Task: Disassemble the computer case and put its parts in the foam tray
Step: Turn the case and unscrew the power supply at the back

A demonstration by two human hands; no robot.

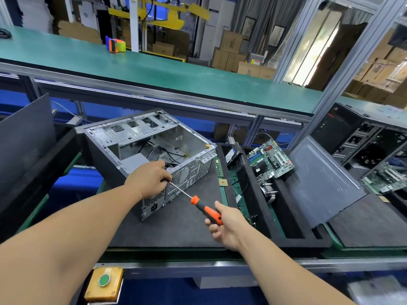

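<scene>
An open grey computer case lies on its side on a dark foam mat, with loose cables inside. My left hand rests on the case's rear panel, fingers pinched around the screwdriver tip at the panel. My right hand grips the orange and black handle of the screwdriver, whose shaft points up-left to the rear panel. To the right stands the black foam tray, holding a motherboard, a drive, a heatsink and a side panel.
A second case with a board stands at the far right. A dark panel leans at the left. A green conveyor shelf with a tape dispenser runs behind. A yellow box with a green button sits at the front edge.
</scene>
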